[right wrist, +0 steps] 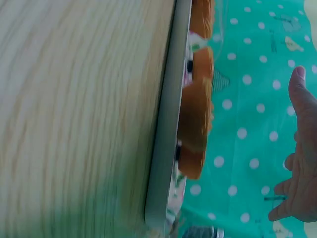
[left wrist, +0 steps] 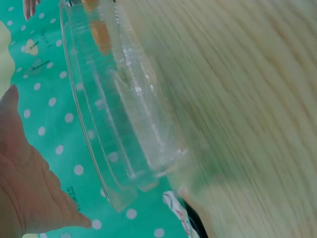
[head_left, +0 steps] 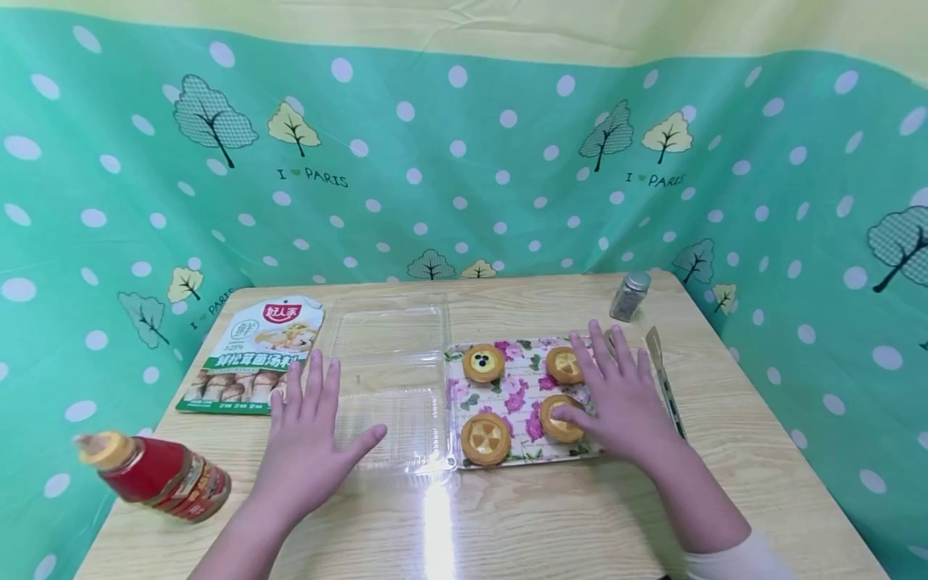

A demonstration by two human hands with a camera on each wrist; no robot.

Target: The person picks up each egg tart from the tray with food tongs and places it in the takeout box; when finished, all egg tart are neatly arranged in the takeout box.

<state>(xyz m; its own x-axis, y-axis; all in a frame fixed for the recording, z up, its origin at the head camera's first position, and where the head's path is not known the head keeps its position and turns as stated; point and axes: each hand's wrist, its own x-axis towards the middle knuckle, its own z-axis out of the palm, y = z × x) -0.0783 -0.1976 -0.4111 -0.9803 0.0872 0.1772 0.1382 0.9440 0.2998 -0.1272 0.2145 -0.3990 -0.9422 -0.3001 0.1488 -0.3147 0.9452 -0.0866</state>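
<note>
My left hand (head_left: pixel 304 455) is held above the table with fingers spread and holds nothing. It is between the seasoning packet (head_left: pixel 250 379) and the opened clear plastic clamshell box (head_left: pixel 391 431). On the other side my right hand (head_left: pixel 627 407), also spread and holding nothing, hovers over the right end of a floral tray (head_left: pixel 518 439). Several egg tarts sit on that tray. One tart (head_left: pixel 483 364) is topped with dark berries, while another tart (head_left: pixel 486 439) carries wedge-shaped pieces. In the right wrist view, a gap shows between the hand (right wrist: pixel 304 158) and the tarts (right wrist: pixel 195 116).
A red squeeze bottle (head_left: pixel 170 479) with a yellow cap is at the table's left front. A small glass shaker (head_left: pixel 628 298) stands at the back right. A spreader (head_left: pixel 665 383) with a patterned handle lies right of the tray. Green dotted cloth (head_left: pixel 464 177) surrounds the table.
</note>
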